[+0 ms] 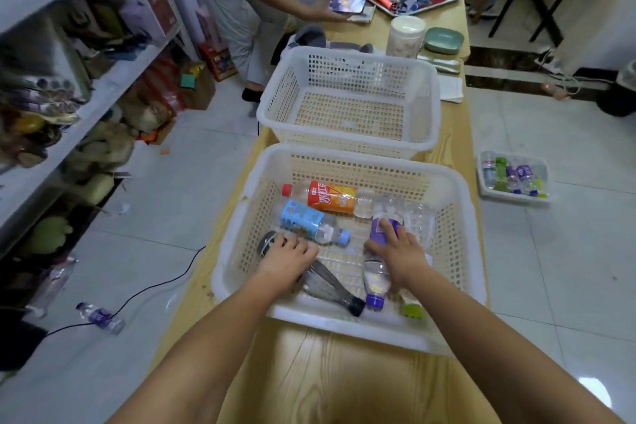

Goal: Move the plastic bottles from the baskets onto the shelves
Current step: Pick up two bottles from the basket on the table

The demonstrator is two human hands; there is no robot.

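Two hands are working inside the near basket [344, 324] on the table [344, 389]: the left hand [292, 259] is curling its fingers over a dark bottle [327, 283], the right hand [403, 258] is gripping a purple bottle [384, 228]. An orange bottle [332, 200] and a blue bottle [303, 217] are lying just behind them.

The wooden table [344, 385] carries a near basket [344, 324] and a far basket [347, 145]; beyond them, jar [405, 36], green dish [444, 39], tray [424, 12].

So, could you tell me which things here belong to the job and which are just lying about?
Job: near basket, dark bottle in left hand, purple bottle in right hand, orange bottle, shelves.
Lying about: phone, green dish, jar.
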